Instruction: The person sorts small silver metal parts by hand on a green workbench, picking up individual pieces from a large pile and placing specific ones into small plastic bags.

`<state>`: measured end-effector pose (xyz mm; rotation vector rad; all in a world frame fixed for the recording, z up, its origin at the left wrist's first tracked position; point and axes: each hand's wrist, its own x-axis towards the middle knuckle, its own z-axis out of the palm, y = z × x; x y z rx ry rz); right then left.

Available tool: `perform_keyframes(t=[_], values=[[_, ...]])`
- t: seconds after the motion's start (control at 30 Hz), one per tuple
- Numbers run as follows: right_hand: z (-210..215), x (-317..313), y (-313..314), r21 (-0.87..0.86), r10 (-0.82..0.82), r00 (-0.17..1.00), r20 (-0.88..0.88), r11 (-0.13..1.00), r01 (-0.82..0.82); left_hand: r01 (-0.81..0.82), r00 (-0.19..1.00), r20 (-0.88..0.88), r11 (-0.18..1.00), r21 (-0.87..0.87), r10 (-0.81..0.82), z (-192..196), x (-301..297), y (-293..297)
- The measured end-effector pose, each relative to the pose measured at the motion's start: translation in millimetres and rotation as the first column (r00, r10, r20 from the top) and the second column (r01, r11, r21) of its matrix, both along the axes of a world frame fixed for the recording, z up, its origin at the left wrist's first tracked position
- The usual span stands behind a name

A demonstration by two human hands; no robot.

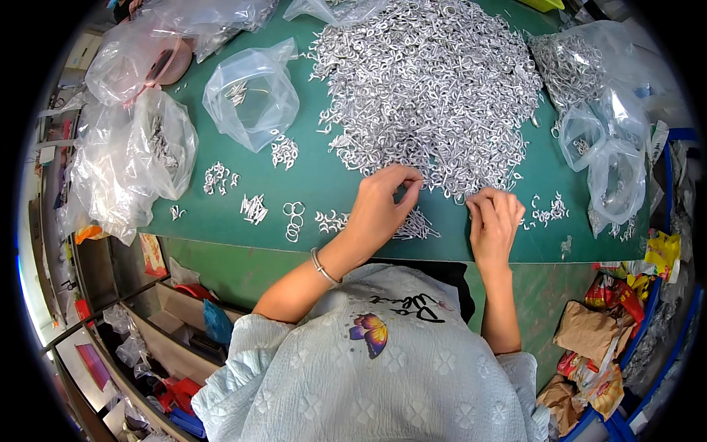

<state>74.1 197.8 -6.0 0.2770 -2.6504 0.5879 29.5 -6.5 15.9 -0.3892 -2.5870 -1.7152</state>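
Your left hand (379,206) reaches forward from a bent elbow, wrist cocked, with a thin bracelet (322,267) on the forearm. Its thumb and fingertips curl together at the near edge of the big heap of small silver metal hooks (431,81), pinched on what looks like a hook or two, though the pieces are too small to tell for sure. Your right hand (492,225) lies palm down just beside it, fingers held together and curved, tips pressing on the fringe of the same heap; you cannot tell whether anything is caught under them.

The heap covers the far middle of the green table mat (331,177). Between your hands, touching the left one, sits a small sorted bundle of straight pieces (416,225). To the left along the mat lie several little groups: a few wire rings (293,219), a cluster of short pins (253,208), and another small clump of hooks (219,177). A clear plastic bag (250,92) stands open behind them, nearly empty, and more crumpled bags (136,147) crowd the left edge. On the right, two further clear bags (607,158) hold hooks, with loose pieces (549,212) scattered near your right hand. Snack wrappers (604,339) fill a bin at lower right, well apart from the work.
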Motion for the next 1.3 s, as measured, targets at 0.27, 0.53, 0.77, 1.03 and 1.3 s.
perform_keyframes(t=[0.27, 0.53, 0.77, 1.03, 1.3], values=[[5, 5, -4, 0.056, -0.07, 0.997, 0.03, 0.996, 0.068, 0.092, 0.992, -0.087, 0.996, -0.011, -0.093, -5, 5, 8], [11, 6, -3, 0.042, -0.08, 0.995, 0.059, 0.996, 0.077, 0.326, 0.808, -0.307, 0.816, -0.477, -0.502, -20, 6, 38], [12, 7, 0, -0.149, -0.102, 0.994, -0.046, 0.984, 0.094, 0.357, 0.784, -0.31, 0.799, -0.483, -0.538, -20, -4, 43], [16, 6, -6, -0.679, -0.121, 0.992, 0.038, 0.726, 0.114, 0.307, 0.948, 0.075, 0.951, 0.039, -0.309, -3, -7, 43], [1, 4, -24, -0.957, 0.17, 0.948, 0.269, -0.063, 0.282, 0.3, 0.945, -0.132, 0.954, -0.028, -0.3, -5, 8, 47]])
